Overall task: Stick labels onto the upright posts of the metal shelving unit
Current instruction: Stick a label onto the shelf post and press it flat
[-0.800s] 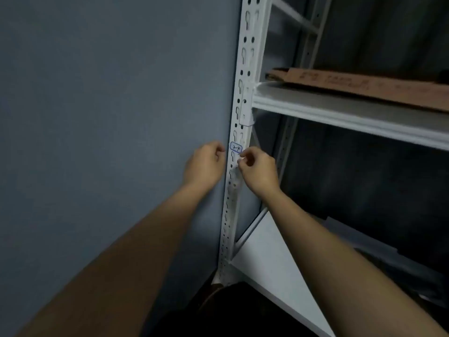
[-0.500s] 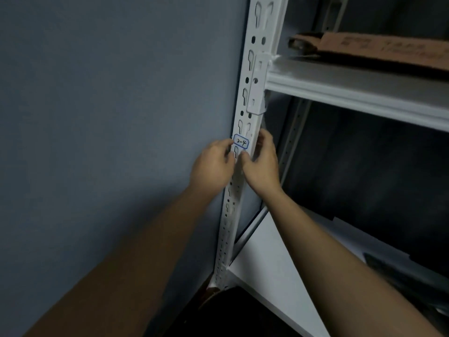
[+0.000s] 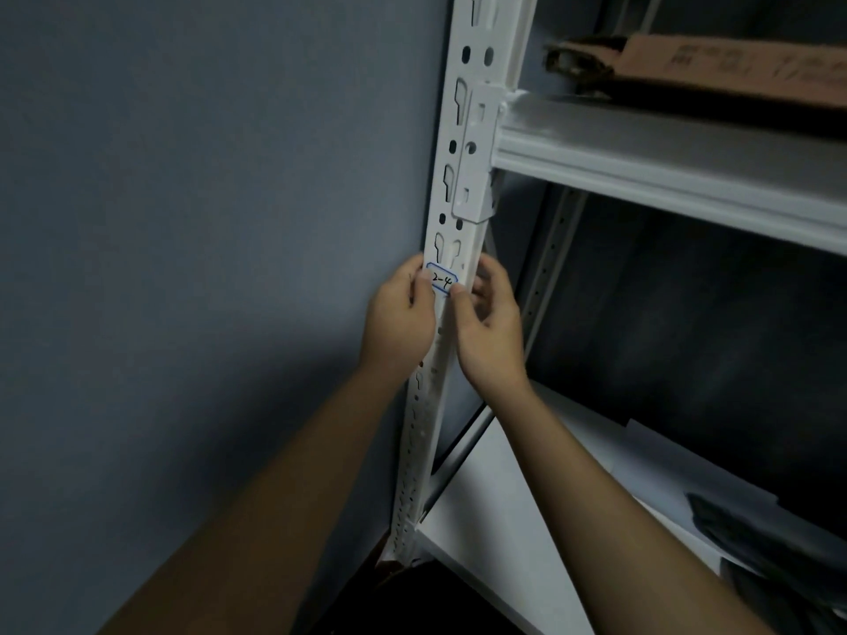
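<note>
White perforated steel fills the middle of the view — the upright post [image 3: 451, 249] of the shelving unit, with a small blue-edged label [image 3: 441, 280] marked "2-4" lying across its front face just below the shelf bracket [image 3: 474, 167]. A moment ago the right hand [image 3: 490, 327] was a loose fist beside the post, pinching at the label's edge; now it has closed in, thumb on the label's lower right corner and fingers wrapped behind the post. The left hand [image 3: 398, 318] has shifted too, from resting against the post's side to pressing its thumb on the label's left end, its other fingers curled beside the post. So both grips are now bearing on the label and post together, nothing carried loose. The view has also drawn nearer and tipped up, so the cardboard box [image 3: 715, 71] on the upper shelf [image 3: 664, 171] sits higher in frame.

By my reading the label has gone from being positioned to being smoothed down — this post's sticker looks all but placed, and what remains is a firm rub along its edges so it bridges the slots without lifting. Whether the ends are fully stuck is hidden under the thumbs.
</note>
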Tool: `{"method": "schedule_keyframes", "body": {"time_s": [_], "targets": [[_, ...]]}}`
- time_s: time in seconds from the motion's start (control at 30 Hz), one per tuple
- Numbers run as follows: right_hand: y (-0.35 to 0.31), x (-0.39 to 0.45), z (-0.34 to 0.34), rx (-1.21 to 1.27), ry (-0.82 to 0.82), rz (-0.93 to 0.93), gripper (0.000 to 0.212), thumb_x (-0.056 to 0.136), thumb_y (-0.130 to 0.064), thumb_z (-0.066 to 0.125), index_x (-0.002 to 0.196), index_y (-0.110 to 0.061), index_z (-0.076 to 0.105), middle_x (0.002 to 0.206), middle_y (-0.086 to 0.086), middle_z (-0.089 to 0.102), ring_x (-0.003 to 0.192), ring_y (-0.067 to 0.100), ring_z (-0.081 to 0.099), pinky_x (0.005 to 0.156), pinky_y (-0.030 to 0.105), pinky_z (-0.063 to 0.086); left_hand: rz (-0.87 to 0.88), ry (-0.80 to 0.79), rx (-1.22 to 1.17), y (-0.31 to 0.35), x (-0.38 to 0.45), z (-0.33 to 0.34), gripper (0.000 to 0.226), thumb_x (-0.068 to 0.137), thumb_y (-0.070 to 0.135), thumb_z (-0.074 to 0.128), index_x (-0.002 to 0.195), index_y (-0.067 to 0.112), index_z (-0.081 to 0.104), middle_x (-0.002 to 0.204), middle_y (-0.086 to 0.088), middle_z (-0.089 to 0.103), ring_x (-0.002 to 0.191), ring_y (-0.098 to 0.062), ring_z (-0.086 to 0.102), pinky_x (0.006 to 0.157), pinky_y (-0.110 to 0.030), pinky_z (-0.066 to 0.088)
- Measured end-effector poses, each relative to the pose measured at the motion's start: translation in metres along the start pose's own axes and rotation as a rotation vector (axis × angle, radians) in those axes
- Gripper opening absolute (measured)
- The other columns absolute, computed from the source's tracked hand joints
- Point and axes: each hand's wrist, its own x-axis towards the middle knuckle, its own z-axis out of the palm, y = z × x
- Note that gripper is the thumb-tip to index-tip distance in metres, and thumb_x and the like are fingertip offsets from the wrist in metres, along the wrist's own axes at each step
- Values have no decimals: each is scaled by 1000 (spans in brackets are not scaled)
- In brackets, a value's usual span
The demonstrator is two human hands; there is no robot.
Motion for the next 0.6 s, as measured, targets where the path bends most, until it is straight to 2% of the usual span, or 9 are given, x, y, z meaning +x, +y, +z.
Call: {"method": "schedule_keyframes", "body": {"time_s": [0.1,0.3,0.43,0.6], "targets": [[-2,0,-1,-34,-34,-8,36,99,-9,47,133,-17,45,109,-7,63,95,-5,62,85,19,53,-99,-55,-120,-3,6,4,30,103,17,34,116,15,60,104,5,66,95,-5,62,82,-12,47],[0,2,-1,-25,-25,15,39,98,-5,48,136,-17,45,108,-10,61,93,-10,60,92,29,53,-335,-142,-404,-3,15,8,29,102,18,32,101,21,61,98,-4,70,93,-19,66,88,-36,52],[2,1,1,-18,0,24,42,98,-7,48,139,-16,44,114,-2,63,100,1,62,94,34,53,-399,-208,-487,-6,19,8,29,102,18,30,111,23,57,112,-12,66,107,-28,63,98,-46,47],[6,0,3,-27,5,21,43,99,-8,47,141,-17,42,119,1,62,104,4,62,94,37,53,-365,-260,-494,-10,19,6,34,102,12,29,129,16,49,120,-13,63,111,-27,61,98,-43,48]]}}
